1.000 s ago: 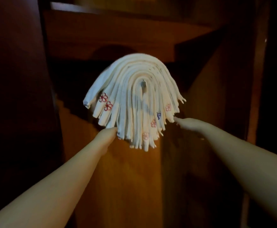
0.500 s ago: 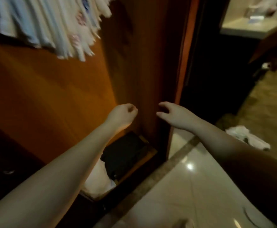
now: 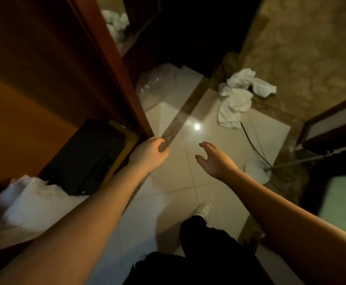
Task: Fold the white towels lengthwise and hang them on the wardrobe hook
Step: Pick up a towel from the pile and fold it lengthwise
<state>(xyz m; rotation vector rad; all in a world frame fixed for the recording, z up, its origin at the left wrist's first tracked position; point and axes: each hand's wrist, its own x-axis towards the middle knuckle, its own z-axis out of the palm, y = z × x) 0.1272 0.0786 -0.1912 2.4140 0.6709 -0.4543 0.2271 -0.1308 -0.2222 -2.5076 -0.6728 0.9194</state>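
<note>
Now the fingers (image 3: 161, 145) of the left hand (image 3: 147, 154) are curling into a loose fist, holding nothing, hovering by the lower corner of the wardrobe (image 3: 44, 75). The right hand (image 3: 214, 160) is hanging spread and relaxed over the tiled floor (image 3: 188, 182), thumb apart from the fingers, also empty. Both arms are reaching forward and down, probably because the person is heading for more towels to fold; the head camera is looking at the floor, so the hook is not showing.

A heap of crumpled white towels (image 3: 240, 95) is lying on the floor, well ahead of the right hand, across the dark stone border strip, unfolded, with a black cable (image 3: 252, 142) running out from beneath it. It looks dumped there as a working pile. Another bunch of white cloth (image 3: 115, 23) is showing at the top, beside the wardrobe edge; cannot tell what it sits in.

Containers: a clear plastic bag (image 3: 155, 87) is sitting on the floor against the wardrobe side, contents unreadable. Inside the wardrobe bottom, a dark box (image 3: 87, 155) is sitting closed, with a white bag or cloth (image 3: 30, 206) beside it at lower left, contents hidden. A white shoe (image 3: 204, 209) is planted on the tile below the right hand.
</note>
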